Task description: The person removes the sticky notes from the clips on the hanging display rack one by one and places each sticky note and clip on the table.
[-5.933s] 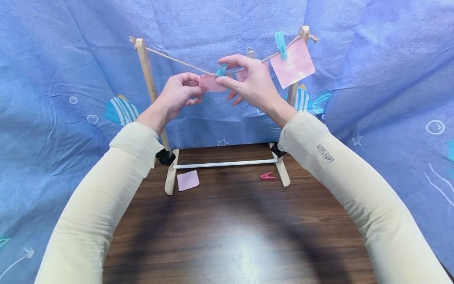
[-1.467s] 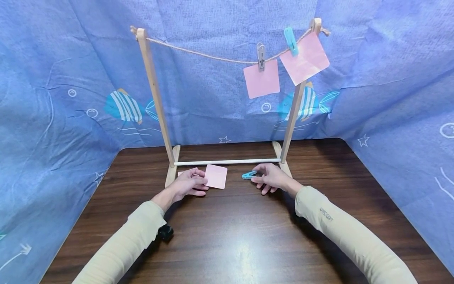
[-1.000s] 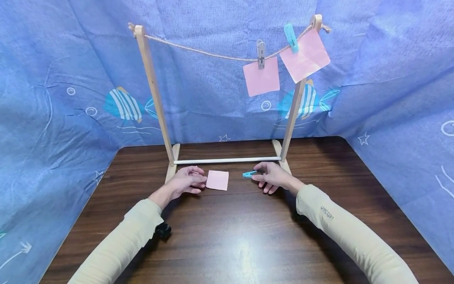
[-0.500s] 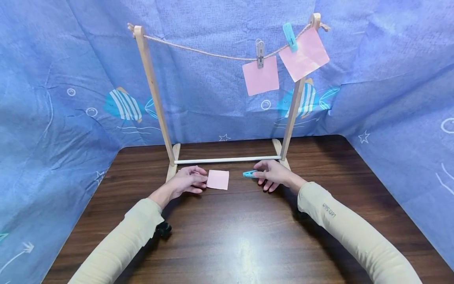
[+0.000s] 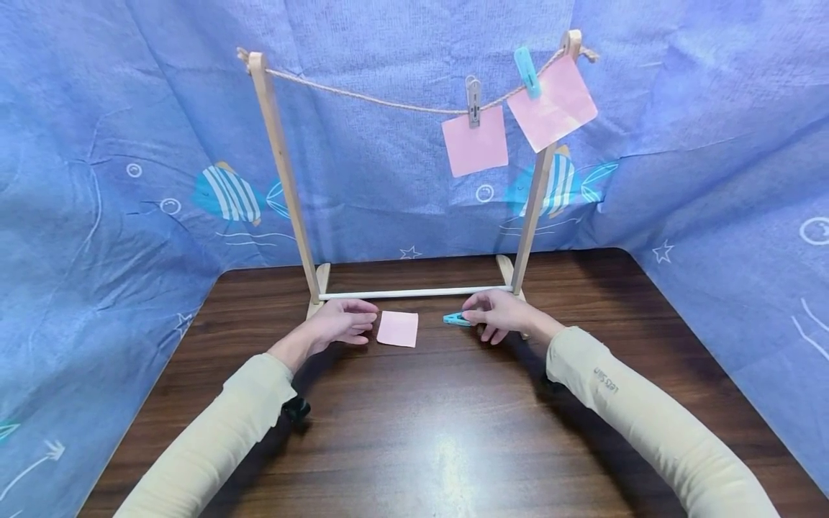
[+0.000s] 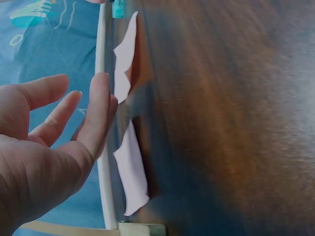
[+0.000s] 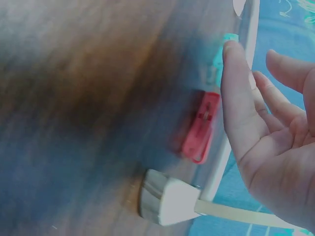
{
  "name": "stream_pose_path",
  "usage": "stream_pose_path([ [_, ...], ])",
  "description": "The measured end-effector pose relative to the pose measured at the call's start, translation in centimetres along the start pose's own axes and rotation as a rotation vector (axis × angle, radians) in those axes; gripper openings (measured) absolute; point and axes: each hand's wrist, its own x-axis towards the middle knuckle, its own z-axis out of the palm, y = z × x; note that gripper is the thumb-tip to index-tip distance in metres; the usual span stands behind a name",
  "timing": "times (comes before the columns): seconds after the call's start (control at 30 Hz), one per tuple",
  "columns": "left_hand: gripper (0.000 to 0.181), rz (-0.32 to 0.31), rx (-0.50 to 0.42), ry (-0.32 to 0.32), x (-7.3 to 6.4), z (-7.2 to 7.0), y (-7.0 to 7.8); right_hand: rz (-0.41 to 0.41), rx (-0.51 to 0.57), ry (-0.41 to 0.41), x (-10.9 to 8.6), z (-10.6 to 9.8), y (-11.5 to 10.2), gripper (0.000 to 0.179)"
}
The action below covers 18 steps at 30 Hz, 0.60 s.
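A pink sticky note (image 5: 398, 329) lies on the table, just right of my left hand (image 5: 337, 321). That hand hovers with loosely spread fingers and holds nothing. A second note (image 6: 132, 172) lies below it in the left wrist view; in the head view the hand hides it. My right hand (image 5: 501, 315) is at a light-blue clothespin (image 5: 456, 319) lying on the table. One finger overlaps the clothespin, while the fingers stand apart without pinching it. A red clothespin (image 7: 203, 128) lies near the right hand in the right wrist view, hidden in the head view.
A wooden stand with a white crossbar (image 5: 414, 293) stands at the back of the table. From its rope (image 5: 363, 95) hang two pink notes, one under a grey clothespin (image 5: 474, 103), the other under a blue clothespin (image 5: 527, 73). A blue patterned cloth (image 5: 401, 208) surrounds the table.
Both hands have come down from the rope to the table. The left hand has let go of the pink note, now lying flat, and the right hand has released the blue clothespin.
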Motion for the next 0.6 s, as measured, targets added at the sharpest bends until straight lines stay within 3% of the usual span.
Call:
stream_pose_path([
  [0.37, 0.046, 0.016, 0.003, -0.004, -0.6, 0.1, 2.0, -0.065, -0.042, -0.011, -0.7, -1.8, -2.2, 0.034],
  [0.47, 0.049, 0.036, 0.046, -0.038, -0.7, 0.0, 2.8, -0.07, -0.078, -0.013, -1.2, -2.5, -3.0, 0.034],
  [0.6, 0.059, 0.017, 0.098, -0.108, -1.1, -0.3, 4.0, -0.079, -0.14, -0.04, -1.8, -3.3, -3.9, 0.037],
])
